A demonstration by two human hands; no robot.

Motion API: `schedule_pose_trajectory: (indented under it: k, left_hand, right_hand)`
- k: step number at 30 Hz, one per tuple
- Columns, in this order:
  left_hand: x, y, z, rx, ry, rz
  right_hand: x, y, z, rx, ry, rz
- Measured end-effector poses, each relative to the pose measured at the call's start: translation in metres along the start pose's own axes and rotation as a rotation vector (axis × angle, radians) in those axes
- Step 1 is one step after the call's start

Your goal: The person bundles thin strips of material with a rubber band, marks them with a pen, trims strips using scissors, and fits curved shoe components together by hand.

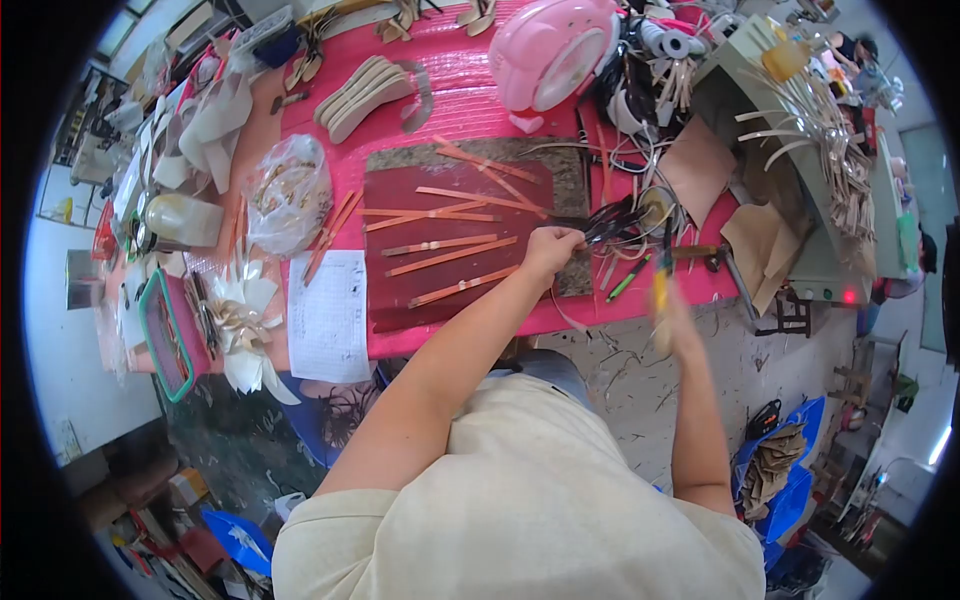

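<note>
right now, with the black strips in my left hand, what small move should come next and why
Probably steady the yellow-handled tool before bringing it nearer: your right hand holding it is blurred, apparently in motion, and your left hand grips the black strips close by.

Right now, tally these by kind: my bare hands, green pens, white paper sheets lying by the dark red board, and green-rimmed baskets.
Hands: 2, left hand and right hand
Green pen: 1
White sheet: 1
Green-rimmed basket: 1
Total: 5
</note>
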State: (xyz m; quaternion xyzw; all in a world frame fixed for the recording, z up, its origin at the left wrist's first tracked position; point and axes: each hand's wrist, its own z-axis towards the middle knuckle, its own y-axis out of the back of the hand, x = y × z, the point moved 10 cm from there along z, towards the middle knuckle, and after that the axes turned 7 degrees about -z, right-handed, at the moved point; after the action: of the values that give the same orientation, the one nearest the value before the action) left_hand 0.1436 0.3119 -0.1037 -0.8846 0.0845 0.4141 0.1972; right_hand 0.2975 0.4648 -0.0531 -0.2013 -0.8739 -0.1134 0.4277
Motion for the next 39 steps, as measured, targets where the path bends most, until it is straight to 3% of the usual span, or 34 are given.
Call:
schedule_pose_trajectory:
  k: [2, 5, 10, 15, 22, 29, 32, 34, 38, 39]
  left_hand:
    - [0.006, 0.002, 0.003, -0.03, 0.043, 0.012]
    - [0.019, -0.001, 0.0, 0.008, 0.16, -0.002]
    - [0.017, -0.004, -0.009, 0.006, 0.229, -0.047]
    - [0.012, -0.003, -0.013, -0.012, 0.185, -0.018]
    - [0.009, -0.002, -0.015, 0.006, 0.14, -0.076]
    - [0.01, 0.016, -0.034, -0.058, 0.132, -0.113]
    - [0.019, 0.02, -0.054, 0.091, 0.169, 0.093]
    - [0.047, 0.003, -0.093, 0.508, 0.335, 0.568]
    - [0.088, 0.021, -0.134, 0.64, 0.471, 0.706]
    - [0.08, 0.022, -0.133, 0.609, 0.3, 0.792]
  right_hand:
    - [-0.05, -0.032, -0.018, 0.29, -0.182, -0.292]
    - [-0.064, -0.048, -0.028, 0.362, -0.33, -0.378]
    - [-0.04, -0.063, -0.014, 0.373, -0.245, -0.371]
    - [-0.014, -0.061, -0.009, 0.335, -0.101, -0.654]
    - [-0.024, -0.047, -0.001, 0.25, -0.111, -0.651]
    - [-0.031, -0.039, 0.002, 0.206, 0.023, -0.729]
    - [-0.013, -0.043, -0.008, 0.166, 0.104, -0.636]
    - [-0.003, -0.05, -0.017, 0.15, 0.162, -0.558]
    - [-0.002, -0.078, -0.029, 0.207, 0.157, -0.348]
    - [-0.005, -0.081, -0.031, 0.199, 0.13, -0.298]
